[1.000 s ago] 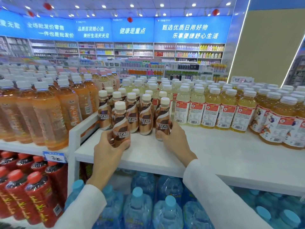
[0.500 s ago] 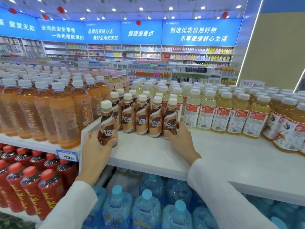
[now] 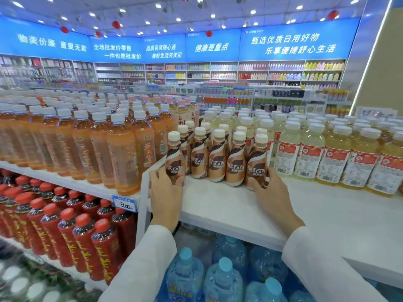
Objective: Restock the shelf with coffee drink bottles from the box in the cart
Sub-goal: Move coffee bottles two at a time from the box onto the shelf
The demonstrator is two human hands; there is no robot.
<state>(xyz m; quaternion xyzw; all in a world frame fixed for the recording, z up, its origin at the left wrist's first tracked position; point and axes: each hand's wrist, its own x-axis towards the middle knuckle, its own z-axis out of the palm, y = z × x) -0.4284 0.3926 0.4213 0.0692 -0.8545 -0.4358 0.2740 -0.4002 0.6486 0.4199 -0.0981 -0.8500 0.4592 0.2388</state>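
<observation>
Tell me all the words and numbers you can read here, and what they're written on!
"NESCAFE": coffee bottles
"3.00": price tag
"物美价廉 童叟无欺": far-left banner
"全场批发价零售 一件也是批发价": second banner
"品质百货随心选 美好生活天天见": third banner
"健康是重点": fourth banner
"甄选优质日用好物 乐享便捷舒心生活": right banner
Too blurred to read: labels on yellow juice bottles and red bottles.

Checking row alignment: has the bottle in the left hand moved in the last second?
Yes. The left hand slid the bottle leftward, from in front of the mid-row to beside the white divider.
</observation>
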